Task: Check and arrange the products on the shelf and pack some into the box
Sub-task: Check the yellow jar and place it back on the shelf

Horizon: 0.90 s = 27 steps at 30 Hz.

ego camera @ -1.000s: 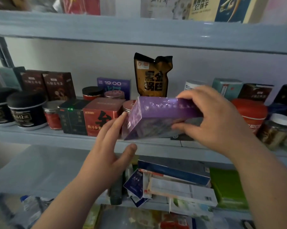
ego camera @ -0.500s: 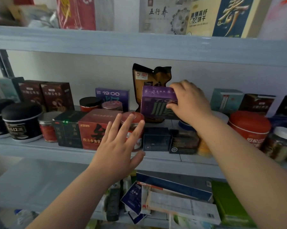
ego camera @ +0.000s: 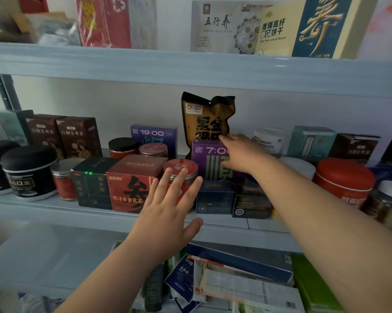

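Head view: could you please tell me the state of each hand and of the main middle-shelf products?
7:00 box: upright, front facing out.
Right hand: open, fingers touching the 7:00 box.
Left hand: open, fingers spread, holding nothing.
Pouch: upright behind the 7:00 box.
Red-lidded jar: closed, upright.
19:00 box: upright at the back.

The 7:00 box (ego camera: pixel 209 161) stands on the middle shelf (ego camera: pixel 55 208). Behind it leans a pouch (ego camera: pixel 207 118), and just before it two low boxes (ego camera: pixel 214 197) sit side by side. Left of it is a round tin (ego camera: pixel 180 170), and further left and back the 19:00 box (ego camera: pixel 154 134). My right hand (ego camera: pixel 242 154) touches its right part.
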Motion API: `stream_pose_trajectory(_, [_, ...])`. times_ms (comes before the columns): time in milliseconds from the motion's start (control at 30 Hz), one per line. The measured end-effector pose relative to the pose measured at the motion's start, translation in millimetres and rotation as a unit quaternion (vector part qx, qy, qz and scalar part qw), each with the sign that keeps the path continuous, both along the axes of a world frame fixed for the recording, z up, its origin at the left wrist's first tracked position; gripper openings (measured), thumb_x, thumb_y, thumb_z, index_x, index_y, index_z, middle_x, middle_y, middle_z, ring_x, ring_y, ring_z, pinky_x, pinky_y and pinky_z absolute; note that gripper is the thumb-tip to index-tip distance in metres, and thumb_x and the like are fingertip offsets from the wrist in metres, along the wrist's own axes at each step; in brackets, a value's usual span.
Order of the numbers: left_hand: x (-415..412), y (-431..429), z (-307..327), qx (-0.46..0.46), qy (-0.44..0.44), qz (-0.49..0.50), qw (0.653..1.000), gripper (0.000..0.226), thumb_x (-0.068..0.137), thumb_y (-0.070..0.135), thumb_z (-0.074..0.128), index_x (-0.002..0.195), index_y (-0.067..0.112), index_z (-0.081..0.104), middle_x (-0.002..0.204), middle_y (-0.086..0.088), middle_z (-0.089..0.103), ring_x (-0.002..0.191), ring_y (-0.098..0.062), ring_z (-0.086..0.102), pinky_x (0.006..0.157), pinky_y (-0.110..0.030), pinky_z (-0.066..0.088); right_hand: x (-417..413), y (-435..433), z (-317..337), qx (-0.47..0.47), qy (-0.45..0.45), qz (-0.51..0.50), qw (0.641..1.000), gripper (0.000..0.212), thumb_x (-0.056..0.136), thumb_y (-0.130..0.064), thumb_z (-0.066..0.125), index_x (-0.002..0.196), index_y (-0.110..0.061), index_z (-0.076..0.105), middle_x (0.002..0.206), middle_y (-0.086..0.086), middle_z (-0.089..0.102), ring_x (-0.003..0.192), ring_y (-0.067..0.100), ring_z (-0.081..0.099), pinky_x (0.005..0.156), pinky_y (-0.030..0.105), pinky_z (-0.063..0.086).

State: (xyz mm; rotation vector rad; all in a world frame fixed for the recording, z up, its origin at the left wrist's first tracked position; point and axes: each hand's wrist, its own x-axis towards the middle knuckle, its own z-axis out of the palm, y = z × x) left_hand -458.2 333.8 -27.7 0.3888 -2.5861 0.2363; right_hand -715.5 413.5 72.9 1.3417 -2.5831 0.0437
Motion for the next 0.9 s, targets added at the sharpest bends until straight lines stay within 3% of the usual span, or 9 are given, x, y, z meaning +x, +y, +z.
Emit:
stream_pose_trajectory(100, [-1.6,2.5,4.5,0.001,0.006,0.0,1.0,0.079,0.094,0.066,0.03,0.162,0.032,0.01,0.167,-0.009,0.022,0.154,-0.038,0.013,0.119,-0.053,0.011,2.1,4.5,-1.9,0.015,-0.001,-0.022,1.0,0.101,0.092,-0.05,0.067,0.164,-0.03,0.0,0.173,0.006,0.007,0.158,0.034,0.005,0.126,0.06,0.01])
stream_pose_trajectory(233, [-6.0,8.3,9.4,-0.001,0.011,-0.011,1.0,0.079,0.093,0.065,0.033,0.162,0.03,0.015,0.166,-0.009,0.024,0.154,-0.039,0.016,0.119,-0.052,0.011,9.3,17.8,-3.5,0.01,0.027,-0.021,0.999,0.097,0.093,-0.052,0.065,0.164,-0.027,0.004,0.171,0.009,0.016,0.157,0.036,0.008,0.126,0.059,0.01])
stream_pose_trajectory(500, [-34.1,31.3,12.8,0.003,0.02,-0.063,0.998,0.081,0.092,0.064,0.034,0.163,0.027,0.017,0.165,-0.012,0.027,0.154,-0.039,0.018,0.118,-0.051,0.012,32.1,83.6,-0.4,-0.045,0.089,0.0,0.995,0.09,0.095,-0.061,0.054,0.164,-0.028,0.008,0.172,0.007,0.01,0.159,0.03,0.0,0.128,0.055,0.001])
stream_pose_trajectory(700, [-77.9,74.6,15.8,0.082,0.024,-0.126,0.988,0.079,0.092,0.067,0.029,0.16,0.033,0.009,0.165,-0.009,0.021,0.153,-0.032,0.015,0.123,-0.046,0.006,19.4,164.2,-7.6,-0.038,0.083,-0.031,0.995,0.093,0.093,-0.065,0.049,0.165,-0.029,0.002,0.173,0.003,0.005,0.159,0.027,-0.005,0.127,0.054,-0.002])
stream_pose_trajectory(800, [-107.6,98.7,24.0,0.177,0.033,-0.144,0.973,0.079,0.088,0.071,0.027,0.158,0.037,0.011,0.161,-0.003,0.021,0.148,-0.029,0.024,0.124,-0.048,0.022,3.0,197.5,-12.8,-0.026,0.081,-0.038,0.996,0.096,0.091,-0.069,0.048,0.164,-0.03,0.0,0.173,0.002,0.005,0.159,0.027,-0.007,0.125,0.054,-0.006])
stream_pose_trajectory(900, [-141.0,118.0,37.7,0.237,0.043,-0.142,0.96,0.079,0.087,0.072,0.038,0.155,0.04,0.015,0.159,-0.004,0.025,0.145,-0.032,0.033,0.114,-0.053,0.038,-13.1,220.9,-17.7,-0.017,0.097,-0.039,0.994,0.097,0.091,-0.072,0.047,0.164,-0.029,0.002,0.173,0.003,0.008,0.159,0.028,-0.007,0.123,0.054,-0.009])
